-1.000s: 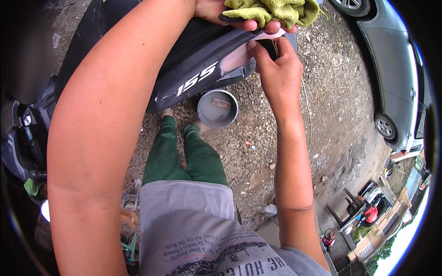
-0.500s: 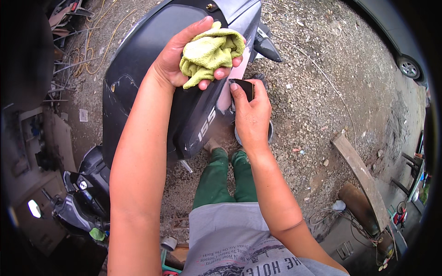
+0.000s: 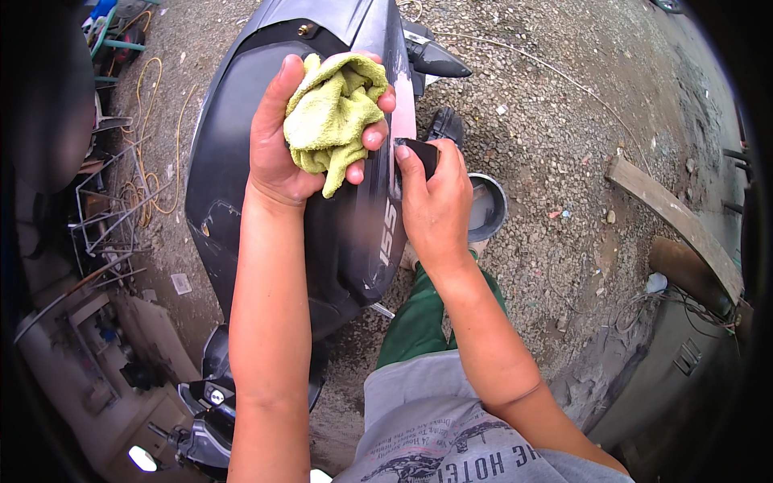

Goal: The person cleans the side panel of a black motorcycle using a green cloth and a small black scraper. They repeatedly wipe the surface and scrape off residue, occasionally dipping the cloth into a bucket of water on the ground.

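Two hands are working on a dark scooter panel [image 3: 322, 241] that is standing on gravel [image 3: 564, 161]. The left hand [image 3: 282, 153] is bunching a yellow-green cloth [image 3: 330, 121], fingers [image 3: 372, 135] closed around it, resting against the upper part of the panel. The right hand [image 3: 435, 209] is pressing a small dark pad [image 3: 419, 153], probably sandpaper, against the panel's right edge, fingers curled tight on it beside a pale, dull strip [image 3: 403, 121] where the finish looks rubbed down. A round grey bowl [image 3: 487, 209] is sitting on the gravel just beside the right hand, and its contents cannot be told. Green trouser legs [image 3: 419, 322] are showing below the panel, a wooden plank [image 3: 668, 217] is lying well apart to the right, and a yellow cord [image 3: 149, 145] is trailing on the left.

Judging from this, the work in hand is rubbing down the edge. Doing it well is likely calling for keeping the pad flat on the curve, using even, light pressure, and staying within the dull strip so the nearby white markings [image 3: 389, 233] are not being scuffed. The left hand is probably steadying the panel; holding it firm should be keeping the edge from shifting under the pad, and the cloth is ready for wiping residue.
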A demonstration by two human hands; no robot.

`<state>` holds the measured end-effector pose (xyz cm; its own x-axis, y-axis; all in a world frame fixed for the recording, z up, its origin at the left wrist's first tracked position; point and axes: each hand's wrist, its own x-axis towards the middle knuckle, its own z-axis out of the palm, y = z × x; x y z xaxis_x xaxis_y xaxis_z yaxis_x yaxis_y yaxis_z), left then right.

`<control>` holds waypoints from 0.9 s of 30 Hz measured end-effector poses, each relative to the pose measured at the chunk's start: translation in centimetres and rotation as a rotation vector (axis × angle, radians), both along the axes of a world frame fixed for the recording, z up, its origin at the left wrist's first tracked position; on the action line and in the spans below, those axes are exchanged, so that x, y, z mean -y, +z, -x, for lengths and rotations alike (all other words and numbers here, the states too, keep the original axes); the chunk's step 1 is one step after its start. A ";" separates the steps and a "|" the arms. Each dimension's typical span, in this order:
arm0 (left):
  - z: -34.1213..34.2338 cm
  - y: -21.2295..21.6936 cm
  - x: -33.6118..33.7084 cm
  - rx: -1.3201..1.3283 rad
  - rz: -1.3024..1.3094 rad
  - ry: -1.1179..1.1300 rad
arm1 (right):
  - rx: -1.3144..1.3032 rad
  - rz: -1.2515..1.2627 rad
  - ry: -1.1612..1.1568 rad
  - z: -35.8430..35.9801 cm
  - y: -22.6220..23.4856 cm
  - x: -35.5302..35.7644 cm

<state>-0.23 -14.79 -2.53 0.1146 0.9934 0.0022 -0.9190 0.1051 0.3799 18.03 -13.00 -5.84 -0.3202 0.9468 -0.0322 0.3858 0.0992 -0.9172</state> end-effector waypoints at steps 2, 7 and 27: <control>0.2 -0.3 0.0 0.028 -0.029 -0.015 | -0.002 -0.115 -0.030 0.4 -0.5 0.1; 0.5 -0.6 0.0 0.038 -0.016 -0.046 | 0.061 -0.135 -0.051 0.4 -1.3 1.3; 0.3 0.3 0.5 -0.185 0.062 -0.037 | 0.120 -0.223 -0.047 0.6 -1.1 1.6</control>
<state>-0.57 -15.31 -2.24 0.1436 0.9861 -0.0836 -0.8292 0.1660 0.5337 17.46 -14.60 -6.93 -0.2821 0.9485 0.1443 0.4992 0.2735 -0.8222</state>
